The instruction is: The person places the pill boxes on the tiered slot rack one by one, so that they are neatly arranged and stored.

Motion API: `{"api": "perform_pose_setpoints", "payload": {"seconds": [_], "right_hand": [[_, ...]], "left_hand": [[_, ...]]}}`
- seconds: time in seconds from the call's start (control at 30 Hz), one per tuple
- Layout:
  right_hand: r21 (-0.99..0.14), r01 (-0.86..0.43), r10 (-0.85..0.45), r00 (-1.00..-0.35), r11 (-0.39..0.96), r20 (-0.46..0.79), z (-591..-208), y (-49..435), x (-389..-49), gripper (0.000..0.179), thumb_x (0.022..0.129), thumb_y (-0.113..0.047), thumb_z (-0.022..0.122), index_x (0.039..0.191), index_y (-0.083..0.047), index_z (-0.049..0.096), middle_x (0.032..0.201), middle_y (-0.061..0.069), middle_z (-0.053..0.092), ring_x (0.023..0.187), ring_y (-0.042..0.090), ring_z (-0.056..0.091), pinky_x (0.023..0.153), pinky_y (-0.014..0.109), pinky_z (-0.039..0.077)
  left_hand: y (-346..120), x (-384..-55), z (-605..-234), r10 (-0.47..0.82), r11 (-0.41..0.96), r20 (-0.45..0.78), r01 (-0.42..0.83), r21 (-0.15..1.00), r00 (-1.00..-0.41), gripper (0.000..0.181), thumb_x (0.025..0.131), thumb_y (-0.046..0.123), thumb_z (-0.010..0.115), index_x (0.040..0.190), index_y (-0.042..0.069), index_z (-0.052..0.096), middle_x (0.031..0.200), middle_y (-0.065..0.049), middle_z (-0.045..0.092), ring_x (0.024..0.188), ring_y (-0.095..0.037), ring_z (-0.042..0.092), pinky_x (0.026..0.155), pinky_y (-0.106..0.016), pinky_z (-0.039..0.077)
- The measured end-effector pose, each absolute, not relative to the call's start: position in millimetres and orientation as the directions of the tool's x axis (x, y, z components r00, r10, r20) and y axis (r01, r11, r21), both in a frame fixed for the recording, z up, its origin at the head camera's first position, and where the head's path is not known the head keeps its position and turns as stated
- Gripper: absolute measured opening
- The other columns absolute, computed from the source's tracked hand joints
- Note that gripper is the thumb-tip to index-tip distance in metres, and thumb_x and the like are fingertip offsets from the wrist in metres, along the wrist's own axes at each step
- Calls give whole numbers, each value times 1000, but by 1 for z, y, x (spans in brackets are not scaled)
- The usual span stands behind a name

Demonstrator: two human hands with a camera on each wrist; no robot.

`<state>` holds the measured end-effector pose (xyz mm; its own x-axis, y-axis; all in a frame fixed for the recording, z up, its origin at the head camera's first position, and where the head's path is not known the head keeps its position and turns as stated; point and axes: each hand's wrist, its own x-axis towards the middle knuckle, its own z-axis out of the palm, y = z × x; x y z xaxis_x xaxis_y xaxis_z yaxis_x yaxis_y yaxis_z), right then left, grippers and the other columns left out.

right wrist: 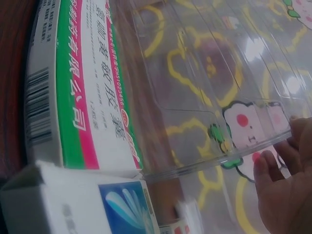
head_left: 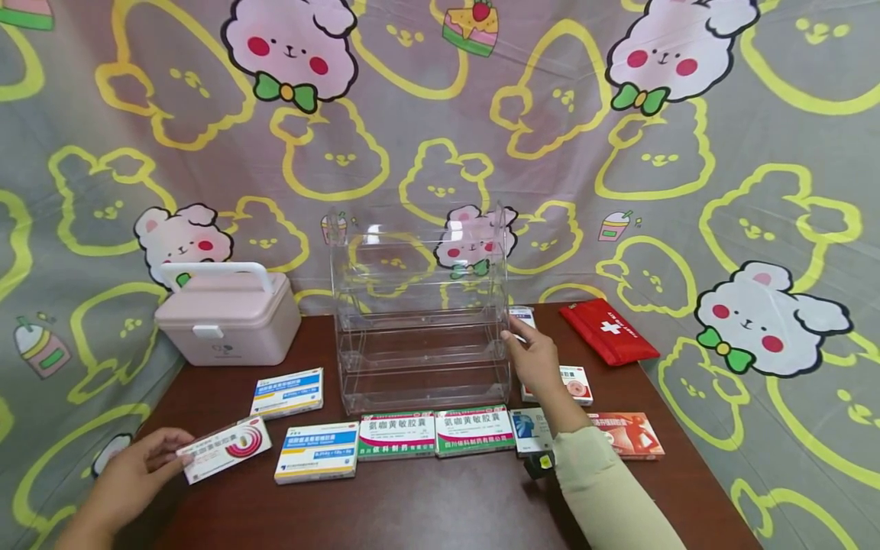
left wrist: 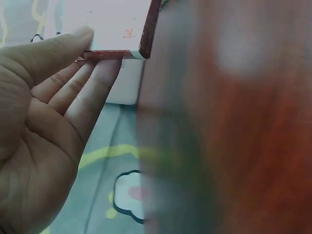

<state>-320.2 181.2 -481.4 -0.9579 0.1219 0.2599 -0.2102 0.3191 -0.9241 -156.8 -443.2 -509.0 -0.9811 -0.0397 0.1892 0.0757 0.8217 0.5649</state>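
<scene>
In the head view my left hand pinches a white medicine box with a red ring design, thumb above and fingers below. The left wrist view shows this box's dark red edge over the fingers. A clear tiered rack stands upright mid-table, its shelves bare. My right hand holds the rack's right side edge; in the right wrist view its fingertips lie on both sides of the panel. Two green-and-white medicine boxes lie before the rack, beside blue-and-white boxes.
A pink lidded case stands back left. At the back right lies a red first aid pouch. An orange-red box, a white box and a blue-grey box are near my right arm. Patterned cloth hangs behind the table.
</scene>
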Motion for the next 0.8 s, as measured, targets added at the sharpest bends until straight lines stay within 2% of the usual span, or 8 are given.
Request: {"api": "perform_pose_setpoints", "payload": {"seconds": [0.1, 0.2, 0.33, 0.43, 0.5, 0.57, 0.67, 0.8], "right_hand": [[-925, -209, 128, -957, 318, 260, -482, 179, -319, 44, 106, -19, 73, 150, -17, 68, 145, 18, 71, 123, 36, 75, 77, 13, 59], [-916, -210, 147, -951, 342, 272, -483, 178, -318, 43, 106, -20, 74, 148, -17, 70, 142, 16, 73, 123, 34, 75, 82, 17, 59], [-906, -213, 164, -944, 365, 287, -483, 176, -318, 42, 106, -22, 74, 148, -17, 70, 142, 12, 73, 128, 29, 72, 98, 32, 62], [-908, -220, 163, -942, 357, 293, -481, 176, -318, 42, 106, -21, 73, 148, -16, 70, 142, 13, 73, 130, 30, 72, 101, 40, 62], [-910, -219, 162, -943, 352, 289, -480, 175, -318, 42, 106, -21, 74, 147, -17, 71, 141, 14, 74, 126, 31, 73, 96, 36, 63], [-914, -212, 161, -946, 347, 281, -480, 175, -318, 42, 106, -22, 74, 147, -17, 71, 141, 14, 74, 124, 32, 73, 90, 26, 61], [-921, -201, 165, -949, 334, 267, -481, 175, -318, 42, 106, -22, 74, 148, -18, 71, 143, 13, 73, 124, 30, 73, 83, 14, 55], [-927, -204, 171, -948, 315, 267, -483, 175, -317, 41, 106, -20, 74, 147, -17, 71, 143, 12, 73, 122, 29, 73, 80, 9, 54]], "left_hand": [[-440, -156, -498, -49, 791, 237, 107, 602, -970, 23, 99, 3, 78, 118, -4, 68, 101, 2, 77, 86, 16, 59, 67, -9, 53], [-430, -163, -481, -53, 761, 267, 134, 634, -962, 25, 101, 3, 76, 123, -5, 66, 104, 2, 77, 88, 17, 60, 67, -8, 51], [-401, -181, -453, -82, 772, 272, 111, 625, -959, 29, 105, 9, 73, 130, -2, 65, 115, -24, 77, 91, 15, 61, 66, -8, 50], [-373, -195, -432, -107, 793, 275, 85, 603, -956, 32, 107, 14, 72, 136, 1, 65, 124, -30, 75, 97, -9, 75, 68, -9, 48], [-354, -204, -420, -106, 793, 285, 92, 603, -953, 34, 108, 17, 71, 138, 3, 65, 128, -30, 75, 106, -31, 77, 71, -11, 47], [-336, -214, -408, -93, 776, 306, 124, 619, -947, 35, 109, 18, 68, 141, 3, 64, 130, -29, 74, 114, -43, 74, 74, -10, 47], [-311, -231, -389, -64, 738, 349, 191, 647, -935, 35, 111, 20, 66, 142, 4, 65, 128, -25, 76, 110, -37, 73, 76, -7, 49], [-277, -253, -365, -23, 672, 417, 294, 679, -909, 33, 111, 21, 66, 140, 5, 67, 123, -21, 78, 100, -14, 71, 74, -7, 50]]}}
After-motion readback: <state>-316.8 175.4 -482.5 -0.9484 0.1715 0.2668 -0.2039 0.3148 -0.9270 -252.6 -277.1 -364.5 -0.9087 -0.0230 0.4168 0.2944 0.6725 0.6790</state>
